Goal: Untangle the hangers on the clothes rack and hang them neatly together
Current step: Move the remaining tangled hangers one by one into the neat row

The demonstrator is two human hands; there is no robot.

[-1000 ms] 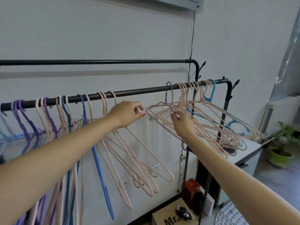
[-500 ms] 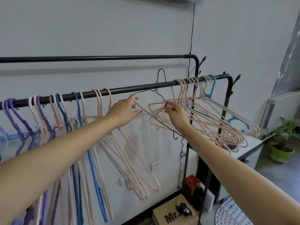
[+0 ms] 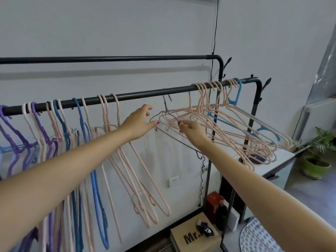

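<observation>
Two hands meet below the bare rail [image 3: 145, 93] stretch: left hand [image 3: 139, 122] spread, touching the grey hanger [image 3: 172, 138]; right hand [image 3: 192, 130] pinching it, hanger slanting down-right.

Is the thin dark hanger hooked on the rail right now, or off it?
Off. The dark hanger's hook sits below the front rail, clear of it, with both hands at its frame; whether either grips it, cannot tell.

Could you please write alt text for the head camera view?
Two bare hands work a thin dark hanger loose from tangled pink hangers on a black rack rail: left hand at its shoulder, right hand pinching. Purple, blue and pink hangers hang leftward.
</observation>
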